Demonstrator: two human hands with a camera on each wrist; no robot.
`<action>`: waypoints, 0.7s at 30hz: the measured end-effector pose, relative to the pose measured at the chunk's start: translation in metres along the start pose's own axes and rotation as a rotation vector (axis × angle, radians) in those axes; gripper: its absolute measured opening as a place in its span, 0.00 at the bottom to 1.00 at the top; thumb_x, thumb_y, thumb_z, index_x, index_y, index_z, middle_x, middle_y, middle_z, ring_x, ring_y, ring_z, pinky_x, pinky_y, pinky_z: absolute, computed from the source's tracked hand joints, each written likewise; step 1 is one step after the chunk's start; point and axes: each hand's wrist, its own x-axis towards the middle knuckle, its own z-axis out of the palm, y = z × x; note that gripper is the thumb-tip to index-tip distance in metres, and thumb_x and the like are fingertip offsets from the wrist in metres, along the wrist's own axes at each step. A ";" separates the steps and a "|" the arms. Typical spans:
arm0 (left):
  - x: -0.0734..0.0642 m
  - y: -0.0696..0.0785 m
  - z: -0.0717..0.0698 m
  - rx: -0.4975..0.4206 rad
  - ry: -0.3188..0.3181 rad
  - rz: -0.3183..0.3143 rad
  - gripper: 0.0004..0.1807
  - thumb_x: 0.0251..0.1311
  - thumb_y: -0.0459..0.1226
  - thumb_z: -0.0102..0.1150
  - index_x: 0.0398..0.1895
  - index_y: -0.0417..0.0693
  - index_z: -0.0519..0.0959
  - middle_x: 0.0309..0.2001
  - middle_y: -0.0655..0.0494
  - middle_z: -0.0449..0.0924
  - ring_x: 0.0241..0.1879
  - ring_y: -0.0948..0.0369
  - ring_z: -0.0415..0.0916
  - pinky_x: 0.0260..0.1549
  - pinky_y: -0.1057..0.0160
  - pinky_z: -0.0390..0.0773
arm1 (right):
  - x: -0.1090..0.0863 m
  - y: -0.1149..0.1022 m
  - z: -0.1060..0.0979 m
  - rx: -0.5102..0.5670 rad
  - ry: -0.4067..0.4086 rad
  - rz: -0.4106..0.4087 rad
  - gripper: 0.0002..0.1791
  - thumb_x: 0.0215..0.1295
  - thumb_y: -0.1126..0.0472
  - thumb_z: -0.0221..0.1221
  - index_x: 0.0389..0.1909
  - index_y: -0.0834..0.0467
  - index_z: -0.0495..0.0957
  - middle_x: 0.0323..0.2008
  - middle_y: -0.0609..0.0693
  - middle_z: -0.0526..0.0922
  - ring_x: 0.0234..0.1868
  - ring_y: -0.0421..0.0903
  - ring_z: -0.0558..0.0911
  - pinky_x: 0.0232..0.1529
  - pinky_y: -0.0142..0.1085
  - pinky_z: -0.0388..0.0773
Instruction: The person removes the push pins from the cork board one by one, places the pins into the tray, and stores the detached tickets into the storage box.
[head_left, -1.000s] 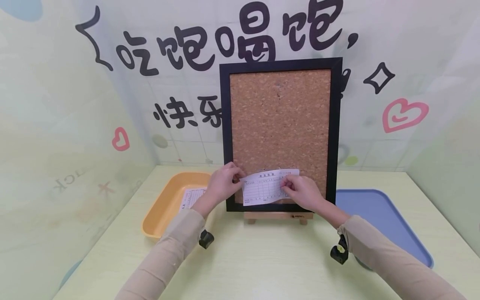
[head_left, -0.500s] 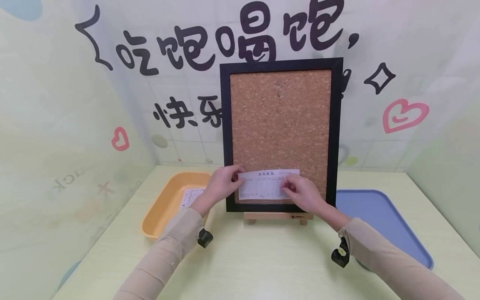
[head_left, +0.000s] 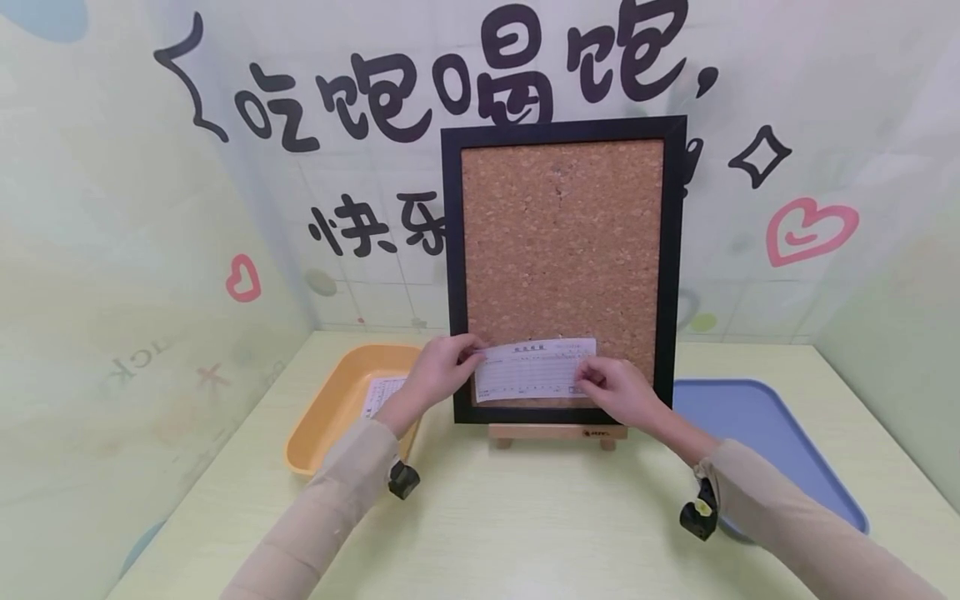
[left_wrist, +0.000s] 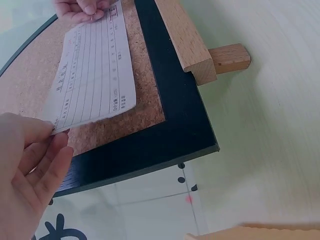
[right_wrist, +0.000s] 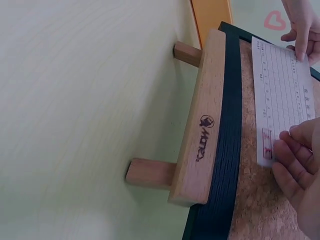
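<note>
A white printed form (head_left: 528, 372) lies across the lower part of a black-framed corkboard (head_left: 562, 242), its long side roughly level. My left hand (head_left: 444, 365) pinches the form's left edge between thumb and fingers. Over the form's right end, my right hand (head_left: 617, 387) has its thumb and forefinger pressed together near the lower corner. Something tiny and thin, like a pin, shows at those fingertips in the left wrist view; its kind is hard to make out. A red-printed box (right_wrist: 267, 144) marks the form's corner beside the right fingers.
The board stands on a wooden easel (head_left: 558, 432) on a pale table (head_left: 525, 517). An orange tray (head_left: 322, 425) holding another printed form (head_left: 381, 395) is on the left. A blue tray (head_left: 772, 450) lies to the right, partly under the right forearm.
The form, tilted and curved a second ago, has levelled and flattened, and its left end has shifted left and up with my left hand. My right hand has slid slightly right and down.
</note>
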 end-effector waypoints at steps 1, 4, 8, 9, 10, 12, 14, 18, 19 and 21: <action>-0.002 -0.001 -0.001 -0.009 0.001 -0.006 0.05 0.59 0.33 0.55 0.35 0.44 0.80 0.31 0.55 0.81 0.26 0.64 0.72 0.26 0.68 0.74 | -0.002 0.001 -0.001 -0.005 0.000 0.007 0.02 0.58 0.68 0.58 0.27 0.60 0.77 0.25 0.48 0.80 0.23 0.38 0.73 0.24 0.29 0.73; -0.007 -0.006 -0.005 -0.027 0.011 -0.019 0.06 0.60 0.33 0.54 0.35 0.44 0.80 0.31 0.55 0.81 0.27 0.63 0.72 0.26 0.67 0.73 | -0.010 0.005 -0.006 -0.033 0.017 0.021 0.02 0.58 0.67 0.58 0.27 0.59 0.78 0.24 0.47 0.80 0.21 0.37 0.72 0.22 0.30 0.71; -0.016 -0.016 -0.012 -0.043 0.038 -0.011 0.06 0.59 0.32 0.54 0.35 0.42 0.80 0.32 0.54 0.82 0.28 0.63 0.74 0.25 0.67 0.73 | -0.020 0.012 -0.011 -0.040 0.052 0.025 0.03 0.58 0.66 0.58 0.27 0.60 0.78 0.23 0.47 0.79 0.21 0.37 0.71 0.22 0.30 0.71; -0.018 -0.018 -0.014 -0.048 0.044 -0.016 0.06 0.59 0.31 0.54 0.35 0.42 0.81 0.32 0.53 0.82 0.28 0.62 0.74 0.25 0.67 0.73 | -0.022 0.015 -0.013 -0.037 0.060 0.024 0.03 0.59 0.66 0.58 0.27 0.61 0.78 0.23 0.47 0.79 0.21 0.37 0.71 0.21 0.30 0.71; -0.020 -0.020 -0.016 -0.053 0.050 -0.021 0.06 0.59 0.31 0.54 0.35 0.42 0.81 0.32 0.53 0.82 0.28 0.62 0.74 0.25 0.67 0.73 | -0.025 0.017 -0.014 -0.035 0.068 0.019 0.04 0.59 0.65 0.58 0.27 0.62 0.78 0.23 0.48 0.79 0.21 0.37 0.71 0.21 0.30 0.71; -0.026 -0.024 -0.019 -0.070 0.052 -0.047 0.06 0.59 0.31 0.54 0.36 0.41 0.80 0.32 0.52 0.81 0.28 0.61 0.75 0.24 0.67 0.73 | -0.030 0.022 -0.018 -0.035 0.081 0.012 0.04 0.58 0.66 0.59 0.27 0.62 0.77 0.22 0.48 0.79 0.20 0.36 0.70 0.21 0.29 0.71; -0.032 -0.030 -0.023 -0.087 0.051 -0.084 0.06 0.60 0.31 0.53 0.37 0.41 0.80 0.32 0.51 0.81 0.29 0.61 0.75 0.24 0.67 0.73 | -0.036 0.027 -0.022 -0.041 0.093 0.007 0.03 0.57 0.68 0.59 0.27 0.62 0.77 0.22 0.48 0.79 0.20 0.35 0.70 0.21 0.29 0.71; -0.045 -0.041 -0.033 -0.153 0.069 -0.139 0.08 0.61 0.31 0.52 0.41 0.40 0.79 0.34 0.50 0.81 0.28 0.60 0.75 0.22 0.67 0.75 | -0.047 0.035 -0.032 -0.046 0.094 0.014 0.02 0.56 0.70 0.59 0.26 0.63 0.77 0.23 0.47 0.78 0.22 0.34 0.72 0.22 0.29 0.72; -0.048 -0.044 -0.036 -0.168 0.079 -0.145 0.09 0.61 0.30 0.52 0.42 0.40 0.79 0.35 0.49 0.81 0.28 0.60 0.75 0.22 0.67 0.76 | -0.050 0.036 -0.035 -0.047 0.088 0.017 0.02 0.56 0.69 0.59 0.27 0.63 0.77 0.23 0.47 0.78 0.22 0.34 0.72 0.22 0.29 0.72; -0.054 -0.050 -0.041 -0.199 0.098 -0.156 0.10 0.61 0.30 0.51 0.43 0.41 0.79 0.36 0.49 0.81 0.27 0.59 0.75 0.22 0.66 0.77 | -0.054 0.039 -0.039 -0.045 0.074 0.028 0.02 0.57 0.68 0.59 0.27 0.64 0.76 0.24 0.47 0.79 0.23 0.35 0.73 0.24 0.30 0.73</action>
